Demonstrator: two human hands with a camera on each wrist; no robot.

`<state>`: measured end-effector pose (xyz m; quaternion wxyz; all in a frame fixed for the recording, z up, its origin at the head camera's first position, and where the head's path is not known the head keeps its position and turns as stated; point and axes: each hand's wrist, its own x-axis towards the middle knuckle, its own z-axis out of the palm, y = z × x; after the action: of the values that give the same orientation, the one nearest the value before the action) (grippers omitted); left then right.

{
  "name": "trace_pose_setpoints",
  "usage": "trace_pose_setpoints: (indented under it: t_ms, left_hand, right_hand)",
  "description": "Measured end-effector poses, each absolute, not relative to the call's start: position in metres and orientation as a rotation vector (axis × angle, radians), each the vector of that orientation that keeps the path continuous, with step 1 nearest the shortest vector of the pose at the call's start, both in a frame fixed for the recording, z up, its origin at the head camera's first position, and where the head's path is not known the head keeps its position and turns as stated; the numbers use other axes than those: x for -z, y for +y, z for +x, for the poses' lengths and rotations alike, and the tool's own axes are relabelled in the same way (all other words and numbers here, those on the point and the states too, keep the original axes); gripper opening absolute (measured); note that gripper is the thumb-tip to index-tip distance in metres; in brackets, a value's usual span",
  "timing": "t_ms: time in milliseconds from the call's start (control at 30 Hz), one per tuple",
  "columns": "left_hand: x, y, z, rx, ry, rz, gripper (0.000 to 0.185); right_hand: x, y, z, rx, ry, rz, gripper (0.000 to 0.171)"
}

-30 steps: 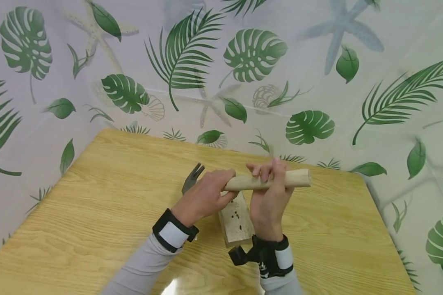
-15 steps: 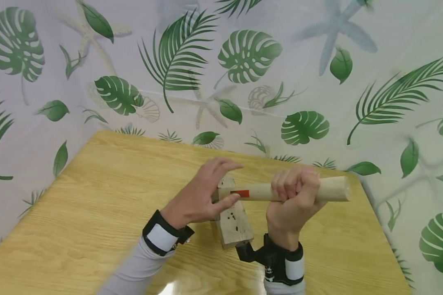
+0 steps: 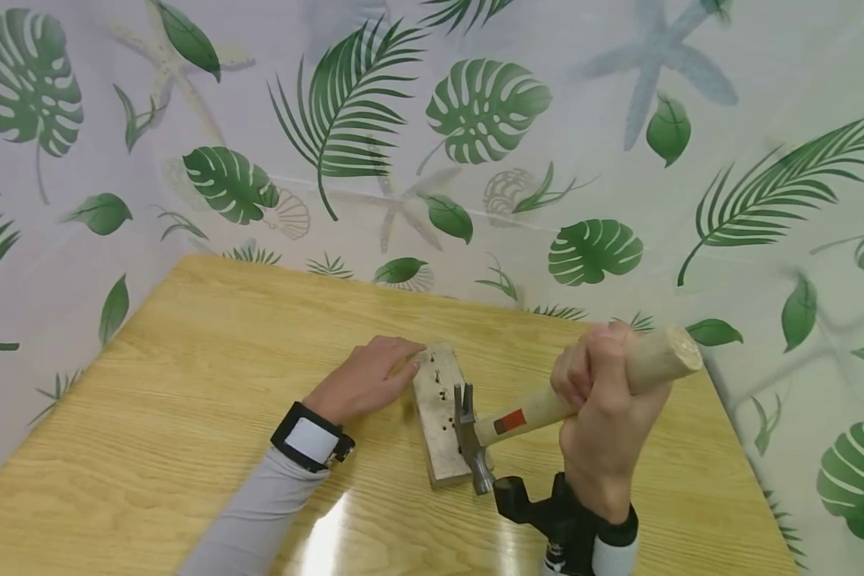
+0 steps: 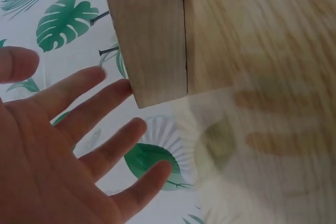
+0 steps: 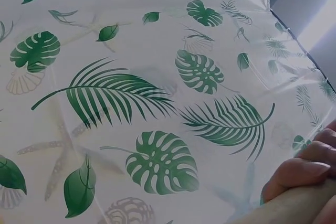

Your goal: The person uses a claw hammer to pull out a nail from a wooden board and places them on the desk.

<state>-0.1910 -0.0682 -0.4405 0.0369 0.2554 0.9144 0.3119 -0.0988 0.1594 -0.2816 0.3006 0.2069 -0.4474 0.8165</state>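
Our right hand [image 3: 605, 400] grips hammer [image 3: 518, 416] over wood block [image 3: 435, 424]; left hand [image 3: 363, 388], fingers relaxed, steadies block's edge.

A pale wood-grain counter [image 3: 187, 384] stands in a corner. Behind it hangs a white curtain [image 3: 619, 120] printed with green leaves, starfish and shells. Light glares off the counter's near edge.

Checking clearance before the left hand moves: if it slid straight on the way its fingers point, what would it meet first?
The left hand lies flat on the table, fingers pointing at the wooden block. It would meet the block's near side at once; the fingertips look already against it, though contact is unclear.
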Motion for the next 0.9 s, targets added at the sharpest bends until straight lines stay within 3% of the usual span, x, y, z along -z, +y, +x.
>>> trace_pose_setpoints:
  t_ms: [333,567,900]
  left_hand:
    - [0.443,-0.068,-0.188,-0.851,2.821,0.766,0.047]
    - [0.446,-0.067,-0.189,-0.864,2.809,0.763,0.043]
    - [0.445,-0.069,-0.189,-0.917,2.768,0.745,0.043]
  right_hand:
    - [0.285,0.157,-0.116,-2.128,-1.433,0.488,0.039]
    - [0.279,0.147,-0.166,-2.225,-1.737,0.271,0.039]
    - [0.284,0.112,-0.223,-2.196,-2.132,0.211,0.040]
